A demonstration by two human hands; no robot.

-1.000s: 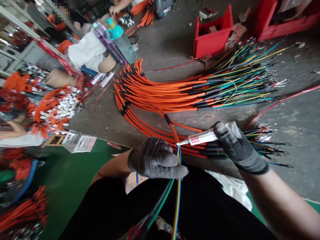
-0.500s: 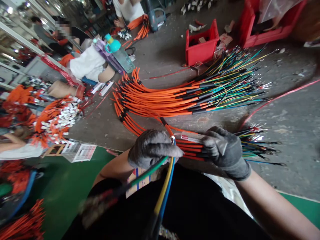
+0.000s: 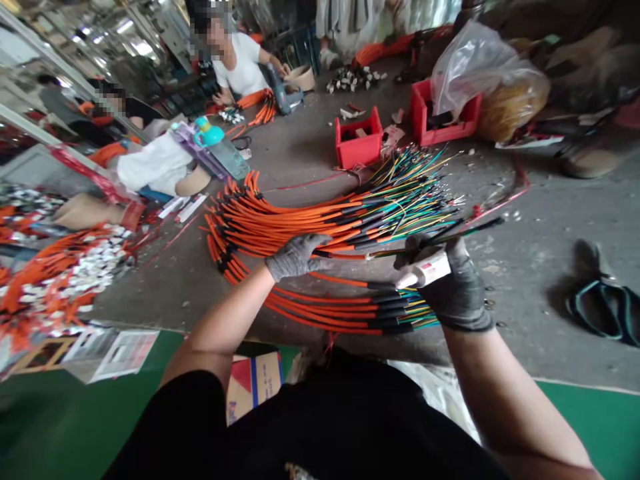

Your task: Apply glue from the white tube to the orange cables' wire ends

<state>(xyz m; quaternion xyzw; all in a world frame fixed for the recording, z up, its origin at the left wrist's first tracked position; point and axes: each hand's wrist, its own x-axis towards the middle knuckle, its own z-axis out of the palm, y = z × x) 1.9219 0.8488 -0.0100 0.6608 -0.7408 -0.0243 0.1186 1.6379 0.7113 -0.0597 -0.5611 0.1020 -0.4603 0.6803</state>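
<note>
My left hand, in a grey work glove, is closed around an orange cable near a dark sleeve on it. My right hand, gloved too, grips a small white object with red print, whose kind I cannot make out. The cable's loose green, yellow and dark wires run past the right fingers, which seem to touch them. Behind both hands lies a thick bundle of orange cables with coloured wire ends. A smaller row of orange cables lies on the table between my forearms.
Scissors with dark handles lie at the right. Two red bins, one here, stand beyond the bundle beside a clear plastic bag. A water bottle lies at the left. A co-worker sits across the table.
Both hands have moved forward from near my body, with the cable now stretched between them and its wires pointing right. The view has shifted, bringing the scissors in at the right.
</note>
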